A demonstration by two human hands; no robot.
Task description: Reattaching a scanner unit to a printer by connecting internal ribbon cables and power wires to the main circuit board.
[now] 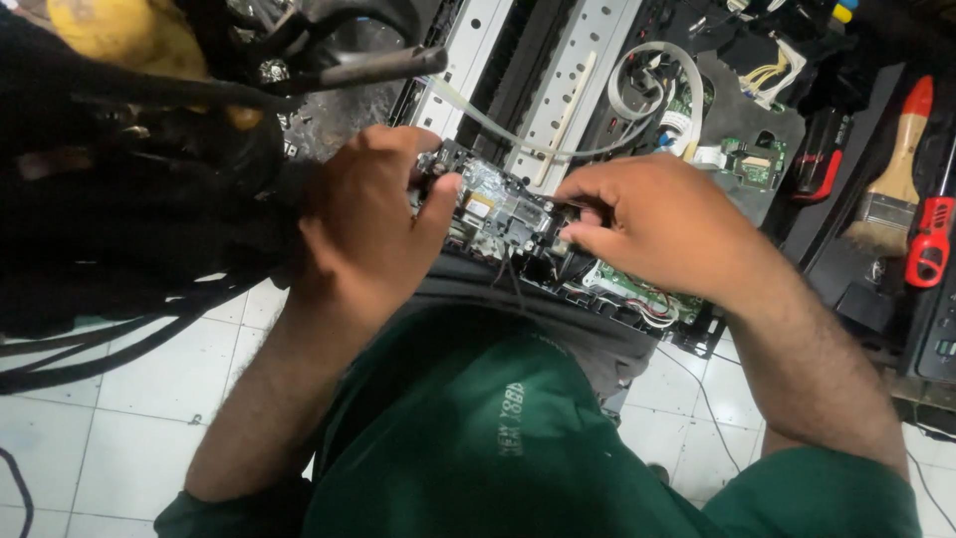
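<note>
An opened machine (558, 70) with metal rails and circuit boards lies in front of me. At its near edge sits a small black and silver carriage assembly (498, 214). My left hand (363, 229) grips the left end of this assembly, thumb pressed against its side. My right hand (657, 224) pinches its right end with fingertips curled in. A clear thin tube (498, 130) runs from the assembly up across the rails. A green circuit board (627, 289) shows under my right hand.
A paintbrush with a red-tipped wooden handle (896, 169) and a red-handled tool (931, 239) lie at the right. A white ribbon cable (647, 85) loops near another board. Dark cables and black parts (119, 199) pile at the left over white floor tiles (149, 399).
</note>
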